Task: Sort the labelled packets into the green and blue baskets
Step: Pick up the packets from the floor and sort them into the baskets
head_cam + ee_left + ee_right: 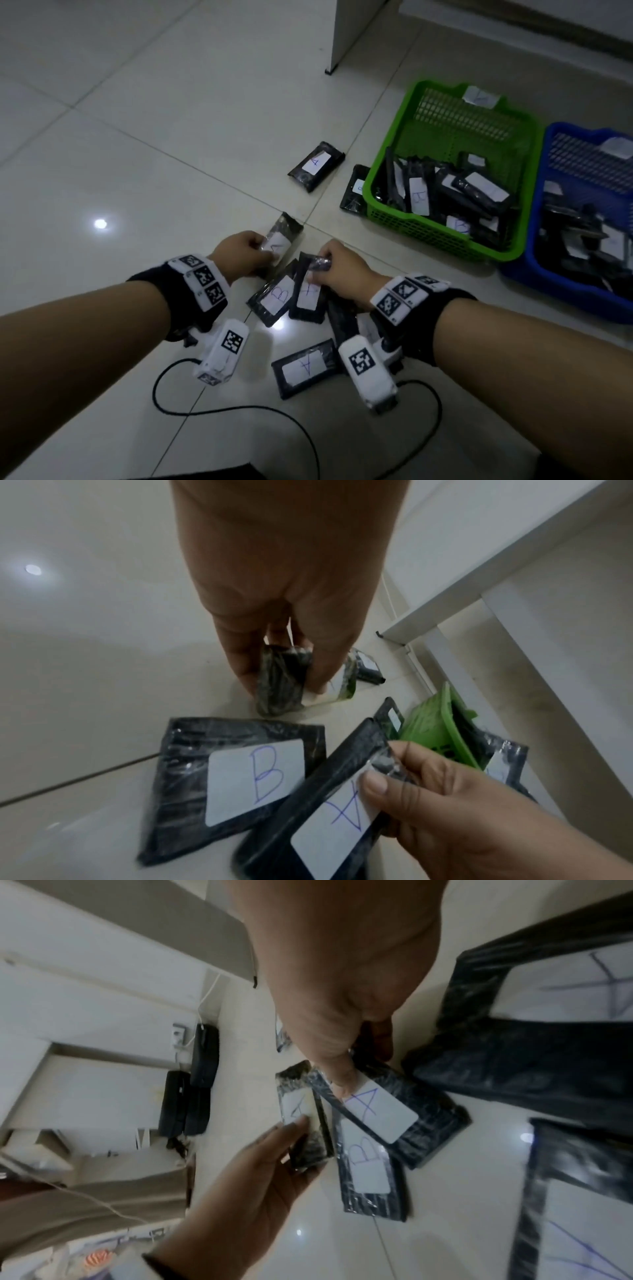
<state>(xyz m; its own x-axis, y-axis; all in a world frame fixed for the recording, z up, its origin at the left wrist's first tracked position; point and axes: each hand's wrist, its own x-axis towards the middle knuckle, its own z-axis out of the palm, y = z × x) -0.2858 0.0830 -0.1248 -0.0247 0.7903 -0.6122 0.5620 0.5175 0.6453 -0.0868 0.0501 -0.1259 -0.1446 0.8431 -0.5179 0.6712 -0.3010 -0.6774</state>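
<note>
Left hand (239, 251) grips an A packet (279, 245); right hand (339, 270) pinches another A packet (308, 291) on the floor pile. Lift both clear of the B packet (277, 296) before carrying them to the blue basket (520, 274), since the green basket (387, 150) holds B's.

Packets (305, 368) lie on the floor (137, 137); two baskets (387, 178) stand right (side by side), holding more.
</note>
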